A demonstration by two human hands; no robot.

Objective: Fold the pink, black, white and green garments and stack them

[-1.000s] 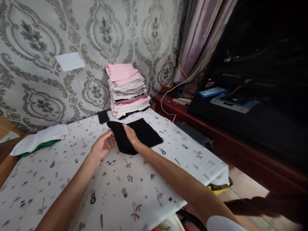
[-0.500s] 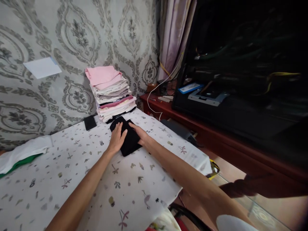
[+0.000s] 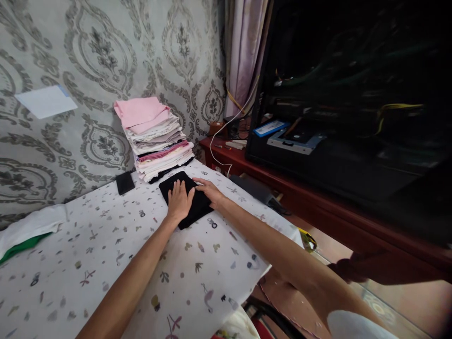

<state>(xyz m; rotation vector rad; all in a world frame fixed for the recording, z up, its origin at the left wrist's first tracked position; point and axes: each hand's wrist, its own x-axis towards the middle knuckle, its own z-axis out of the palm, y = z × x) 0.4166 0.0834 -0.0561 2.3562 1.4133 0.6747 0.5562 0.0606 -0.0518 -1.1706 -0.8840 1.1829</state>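
Head view: pressing left hand (image 3: 179, 200) flat on black cloth (image 3: 197, 207), fingers a little spread, clamped on nothing. Resting right hand (image 3: 210, 192) at the far right edge of the same cloth; can't tell a pinch from a light touch, with the undersides hidden. Black cloth lying on the printed sheet (image 3: 106, 263), just in front of the stack of folded cloths (image 3: 158, 146). Main risk, as judged: creasing or skewing the upper layer through uneven pressure from the two hands. Dark on dark, so hard to read a crooked edge or doubled corner. Also possible: dragging the printed sheet along through too firm a push, rucking it under the cloth. Close by, to watch: uneven layers in the stack, topped by pink cloth (image 3: 143, 113); likely to slump if bumped by a forward reach. Left of the stack, near the wall, a small dark flat item (image 3: 125, 182); further left, white cloth (image 3: 35, 223) over green cloth (image 3: 26, 247), both well apart from the hands. To the right, white cable (image 3: 212, 146) by the red-brown cabinet (image 3: 318, 202); not blocking either hand.
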